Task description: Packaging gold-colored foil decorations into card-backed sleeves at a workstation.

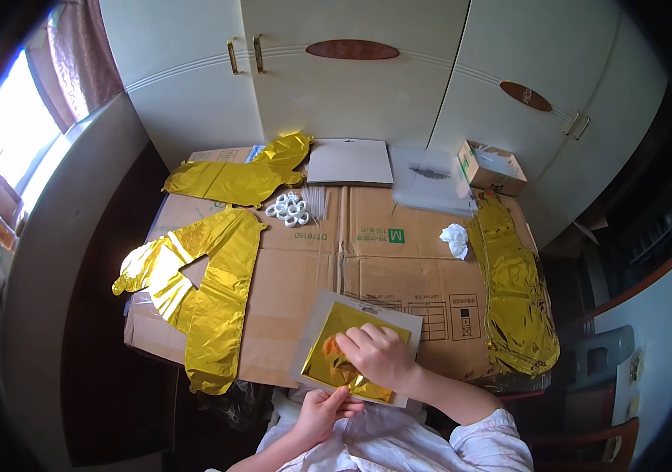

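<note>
Close to my body, at the front edge of the cardboard-covered table, a grey card (314, 324) lies tilted under a folded gold foil balloon (352, 318). The card has a hanging slot at its top. My left hand (326, 414) grips the card's lower edge, thumb on top and fingers underneath. Over the shiny foil my right hand (379, 358) is closed, its curled fingertips at the foil's surface; what they pinch, if anything, is hidden. The foil mirrors the fingers and looks wrinkled near the left thumb.
Unfolded gold balloons lie left (222, 299), back left (234, 179) and right (513, 287). White rings (289, 209) sit beside thin clear sticks (316, 201). Behind are stacked grey cards (350, 163), clear bags (430, 181) and an open box (493, 167). A crumpled white tissue (455, 240) lies right.
</note>
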`<state>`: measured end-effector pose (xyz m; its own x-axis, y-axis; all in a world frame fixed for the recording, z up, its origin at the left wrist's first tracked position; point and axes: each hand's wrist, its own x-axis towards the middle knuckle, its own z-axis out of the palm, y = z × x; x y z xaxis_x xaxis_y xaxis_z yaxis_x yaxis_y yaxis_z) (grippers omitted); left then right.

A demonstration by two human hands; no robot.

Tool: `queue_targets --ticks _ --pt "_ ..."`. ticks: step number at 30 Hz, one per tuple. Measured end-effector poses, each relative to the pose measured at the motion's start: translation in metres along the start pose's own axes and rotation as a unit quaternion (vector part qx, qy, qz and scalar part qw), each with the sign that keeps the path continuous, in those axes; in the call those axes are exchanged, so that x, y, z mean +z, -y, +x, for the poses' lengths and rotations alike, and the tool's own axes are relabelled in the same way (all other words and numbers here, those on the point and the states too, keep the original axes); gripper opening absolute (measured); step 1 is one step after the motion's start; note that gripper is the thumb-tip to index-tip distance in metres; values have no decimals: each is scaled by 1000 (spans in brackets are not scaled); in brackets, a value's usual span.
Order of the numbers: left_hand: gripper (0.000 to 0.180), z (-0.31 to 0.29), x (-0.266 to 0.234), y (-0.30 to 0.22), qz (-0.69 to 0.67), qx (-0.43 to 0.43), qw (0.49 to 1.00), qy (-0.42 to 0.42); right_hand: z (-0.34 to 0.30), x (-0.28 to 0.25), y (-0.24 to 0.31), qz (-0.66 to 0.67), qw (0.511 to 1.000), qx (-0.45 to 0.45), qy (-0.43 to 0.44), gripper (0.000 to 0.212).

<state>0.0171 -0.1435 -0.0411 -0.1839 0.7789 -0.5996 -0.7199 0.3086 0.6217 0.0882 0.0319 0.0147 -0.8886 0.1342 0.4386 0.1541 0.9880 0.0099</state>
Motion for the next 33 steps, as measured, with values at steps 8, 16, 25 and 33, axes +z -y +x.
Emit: queue_targets --ticks 8,16,25,33 --pt "31 -1 2 8 -41 26 999 -17 -30 -14 -8 -44 999 -1 16 6" --pt "29 4 26 -2 -27 19 999 -1 -50 -37 4 -33 999 21 23 12" --pt "30 20 48 2 -14 34 999 6 -71 -36 -1 2 995 94 15 13" --pt "31 0 7 25 56 -67 992 94 -81 -42 -2 87 989 120 -16 13"
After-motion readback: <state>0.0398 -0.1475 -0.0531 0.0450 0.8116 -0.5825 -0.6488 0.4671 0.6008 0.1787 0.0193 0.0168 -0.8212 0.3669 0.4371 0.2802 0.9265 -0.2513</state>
